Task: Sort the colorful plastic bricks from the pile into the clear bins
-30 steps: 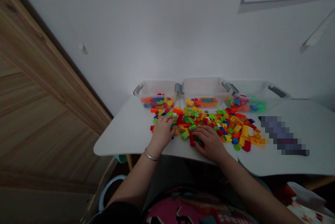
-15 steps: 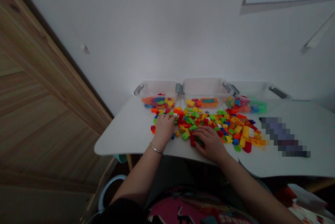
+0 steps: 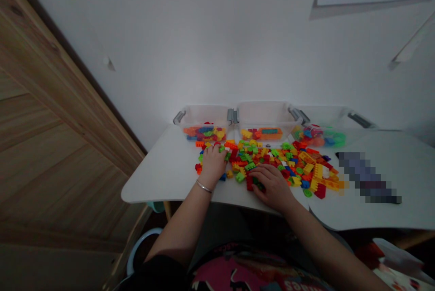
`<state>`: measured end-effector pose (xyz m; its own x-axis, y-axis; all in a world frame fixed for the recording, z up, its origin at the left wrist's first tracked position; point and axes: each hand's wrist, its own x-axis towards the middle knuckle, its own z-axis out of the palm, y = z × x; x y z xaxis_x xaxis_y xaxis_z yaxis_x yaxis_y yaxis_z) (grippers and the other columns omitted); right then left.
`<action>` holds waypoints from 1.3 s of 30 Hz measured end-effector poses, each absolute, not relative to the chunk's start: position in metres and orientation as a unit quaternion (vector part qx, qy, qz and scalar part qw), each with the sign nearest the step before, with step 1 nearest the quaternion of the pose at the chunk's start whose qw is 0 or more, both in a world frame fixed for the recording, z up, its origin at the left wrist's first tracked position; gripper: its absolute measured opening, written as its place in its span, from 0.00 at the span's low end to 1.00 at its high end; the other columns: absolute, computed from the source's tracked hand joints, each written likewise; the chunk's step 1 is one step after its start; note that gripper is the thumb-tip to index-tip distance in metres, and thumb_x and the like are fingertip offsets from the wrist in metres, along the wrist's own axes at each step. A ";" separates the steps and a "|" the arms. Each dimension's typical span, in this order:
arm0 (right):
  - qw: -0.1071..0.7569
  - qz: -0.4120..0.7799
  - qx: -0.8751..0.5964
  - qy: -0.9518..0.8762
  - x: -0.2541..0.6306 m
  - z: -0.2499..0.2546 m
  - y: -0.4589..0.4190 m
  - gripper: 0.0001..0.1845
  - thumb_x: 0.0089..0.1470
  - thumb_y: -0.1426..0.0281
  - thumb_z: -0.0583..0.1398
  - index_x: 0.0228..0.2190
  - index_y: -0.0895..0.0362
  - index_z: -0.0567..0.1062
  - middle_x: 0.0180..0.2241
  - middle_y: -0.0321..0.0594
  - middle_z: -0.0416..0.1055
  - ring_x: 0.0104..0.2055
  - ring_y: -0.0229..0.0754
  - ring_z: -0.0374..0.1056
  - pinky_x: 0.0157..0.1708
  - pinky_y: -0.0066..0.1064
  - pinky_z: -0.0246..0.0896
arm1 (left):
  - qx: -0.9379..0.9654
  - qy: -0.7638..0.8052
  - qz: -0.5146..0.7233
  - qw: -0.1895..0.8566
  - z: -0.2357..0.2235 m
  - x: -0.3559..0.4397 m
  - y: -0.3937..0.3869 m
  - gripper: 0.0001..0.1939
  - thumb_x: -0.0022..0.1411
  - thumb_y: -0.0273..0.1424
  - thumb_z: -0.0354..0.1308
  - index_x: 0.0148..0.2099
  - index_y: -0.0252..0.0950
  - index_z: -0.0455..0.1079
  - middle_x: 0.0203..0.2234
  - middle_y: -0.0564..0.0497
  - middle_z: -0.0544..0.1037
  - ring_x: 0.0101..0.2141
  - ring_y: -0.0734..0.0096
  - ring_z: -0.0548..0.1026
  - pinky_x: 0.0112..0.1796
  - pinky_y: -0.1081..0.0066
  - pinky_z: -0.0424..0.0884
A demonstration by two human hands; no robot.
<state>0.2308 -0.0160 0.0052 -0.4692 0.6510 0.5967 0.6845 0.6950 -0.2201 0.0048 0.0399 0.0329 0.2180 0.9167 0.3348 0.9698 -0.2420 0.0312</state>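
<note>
White desk (image 3: 152, 177); toy bricks (image 3: 288, 164) around left hand (image 3: 213, 166), right hand (image 3: 273, 186); clear bins (image 3: 267, 116) behind

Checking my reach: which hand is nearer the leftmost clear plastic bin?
Left: the left hand touches bricks just in front of the leftmost clear plastic bin; the right hand is farther, to the right.

Left arm (image 3: 180, 223) and right arm (image 3: 326, 241) both stretched forward, left hand (image 3: 213, 166) arched palm-down, right hand (image 3: 273, 186) lower and flatter, also palm-down (thin silver bangle (image 3: 204, 186) on the left wrist (image 3: 208, 177), btw).
</note>
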 end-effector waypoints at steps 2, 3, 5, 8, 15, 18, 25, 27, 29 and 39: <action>0.338 -0.029 -0.386 -0.858 0.231 0.005 -0.015 0.13 0.53 0.71 0.59 0.42 0.54 0.76 0.44 0.42 0.76 0.49 0.48 0.67 0.54 0.45 0.61 | -0.772 -0.614 -0.131 0.095 0.034 0.005 0.041 0.16 0.62 0.27 0.54 0.51 0.44 0.73 0.49 0.42 0.71 0.49 0.53 0.68 0.49 0.54 0.65; 0.338 -0.033 -0.386 -0.858 0.231 0.005 -0.015 0.13 0.53 0.71 0.59 0.42 0.55 0.76 0.44 0.42 0.76 0.49 0.48 0.67 0.54 0.45 0.61 | -0.773 -0.615 -0.126 0.095 0.034 0.005 0.040 0.17 0.61 0.26 0.54 0.51 0.45 0.73 0.49 0.43 0.71 0.49 0.54 0.68 0.49 0.55 0.65; 0.336 -0.037 -0.387 -0.858 0.231 0.004 -0.015 0.13 0.53 0.71 0.59 0.42 0.55 0.76 0.44 0.43 0.76 0.49 0.48 0.67 0.54 0.45 0.61 | -0.777 -0.610 -0.123 0.091 0.035 0.005 0.040 0.20 0.59 0.27 0.56 0.53 0.45 0.72 0.50 0.43 0.71 0.49 0.54 0.68 0.50 0.55 0.65; 0.338 -0.038 -0.388 -0.857 0.231 0.003 -0.015 0.13 0.53 0.71 0.59 0.42 0.55 0.76 0.44 0.42 0.76 0.49 0.48 0.67 0.54 0.45 0.61 | -0.783 -0.602 -0.130 0.083 0.035 0.006 0.039 0.22 0.56 0.31 0.60 0.54 0.44 0.71 0.52 0.43 0.70 0.50 0.52 0.68 0.52 0.53 0.63; 0.340 -0.045 -0.385 -0.857 0.230 0.005 -0.016 0.12 0.53 0.70 0.59 0.41 0.55 0.76 0.43 0.42 0.76 0.48 0.48 0.67 0.53 0.45 0.61 | -0.794 -0.579 -0.155 0.100 0.034 0.008 0.045 0.16 0.56 0.30 0.60 0.49 0.40 0.73 0.51 0.43 0.71 0.55 0.50 0.64 0.56 0.50 0.59; 0.341 -0.049 -0.383 -0.857 0.230 0.006 -0.015 0.12 0.53 0.71 0.59 0.41 0.55 0.76 0.43 0.42 0.76 0.48 0.48 0.67 0.52 0.45 0.62 | -0.792 -0.583 -0.148 0.102 0.034 0.009 0.048 0.14 0.57 0.28 0.58 0.47 0.40 0.74 0.49 0.44 0.73 0.54 0.51 0.65 0.55 0.51 0.60; 0.337 -0.037 -0.387 -0.857 0.231 0.005 -0.016 0.13 0.53 0.70 0.59 0.42 0.54 0.76 0.44 0.42 0.76 0.49 0.48 0.67 0.54 0.46 0.61 | -0.796 -0.575 -0.163 0.099 0.033 0.008 0.052 0.10 0.58 0.29 0.57 0.43 0.39 0.74 0.42 0.44 0.76 0.51 0.52 0.66 0.54 0.52 0.61; 0.338 -0.038 -0.386 -0.858 0.231 0.005 -0.016 0.13 0.53 0.71 0.59 0.42 0.54 0.76 0.44 0.42 0.76 0.49 0.48 0.67 0.53 0.45 0.61 | -0.791 -0.577 -0.186 0.089 0.034 0.008 0.053 0.10 0.58 0.29 0.58 0.43 0.39 0.73 0.42 0.45 0.77 0.50 0.54 0.67 0.54 0.52 0.61; 0.339 -0.041 -0.383 -0.858 0.231 0.006 -0.016 0.12 0.53 0.70 0.59 0.41 0.54 0.76 0.43 0.42 0.76 0.49 0.48 0.67 0.53 0.45 0.62 | -0.784 -0.575 -0.226 0.064 0.035 0.008 0.055 0.11 0.58 0.29 0.57 0.44 0.39 0.73 0.42 0.46 0.77 0.49 0.56 0.69 0.53 0.55 0.64; 0.333 -0.029 -0.390 -0.858 0.232 0.004 -0.016 0.13 0.53 0.70 0.59 0.42 0.53 0.76 0.44 0.42 0.76 0.50 0.48 0.67 0.54 0.46 0.61 | -0.676 -0.532 -0.511 -0.020 0.066 -0.004 0.071 0.14 0.62 0.28 0.53 0.50 0.39 0.70 0.46 0.48 0.77 0.48 0.65 0.73 0.53 0.62 0.68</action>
<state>0.2316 -0.0158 0.0040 -0.4738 0.6507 0.5934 0.6887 0.6937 -0.2109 -0.0044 0.0711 0.0662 -0.0865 0.7383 0.6689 0.6980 -0.4341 0.5695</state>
